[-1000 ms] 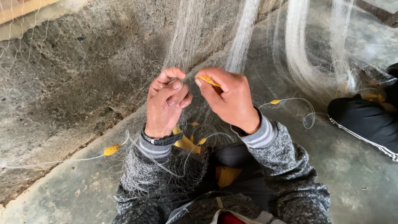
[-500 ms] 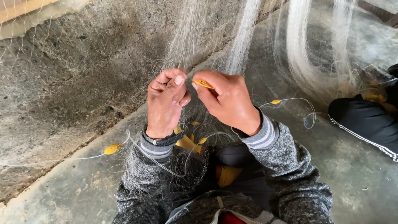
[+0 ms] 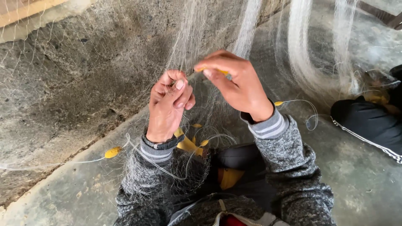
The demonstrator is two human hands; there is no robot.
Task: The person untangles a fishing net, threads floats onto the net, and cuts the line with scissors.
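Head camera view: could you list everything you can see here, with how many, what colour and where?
fishing net: one, pale white mesh, hanging from the top and draped over the lap
yellow tool: one, small, pinched in the right hand's fingers
yellow floats: several, along the net's line, at the left, near the wrists and at the right
line: one, white, running left across the floor
wall: one, rough grey concrete, upper left
floor: grey concrete, right and bottom
another person's leg: one, black with white stripes, right edge
wristwatch: one, dark, on the left wrist
sleeves: two, grey knit with striped cuffs
left hand: pinching net mesh
right hand: holding the yellow tool
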